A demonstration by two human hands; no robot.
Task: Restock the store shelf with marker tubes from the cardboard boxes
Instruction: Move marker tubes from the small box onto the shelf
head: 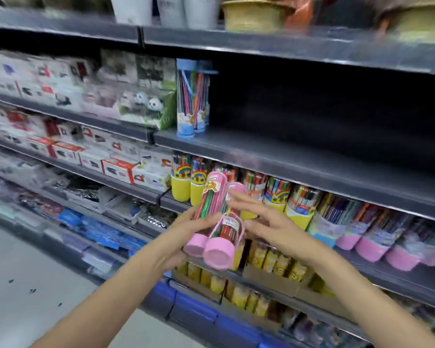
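Pink-capped marker tubes (217, 217), two side by side, are held tilted between both hands, caps toward the camera, tops angled up and away. Left hand (186, 232): fingers curled under and around the left tube, thumb laid across the clear wall near its lower end. Right hand (269, 219): fingers spread and fairly straight, fingertips (232, 197) touching the upper part of the right tube; thumb pressed against its side near a pink loop strap. Whether the right hand bears any weight cannot be told.

Just beyond the fingertips, yellow-based tubes (186, 182) are ranged upright on a shelf, with pink-based tubes (369, 244) further right of the right hand. Above the fingers, a dark shelf (299, 151) is seen, mostly bare; blue tubes (192, 96) stand at its left end. Left of the left hand, blurred boxed goods (68, 149) fill the shelves. Below the wrists, small yellow packs (274, 262) sit in cardboard trays.
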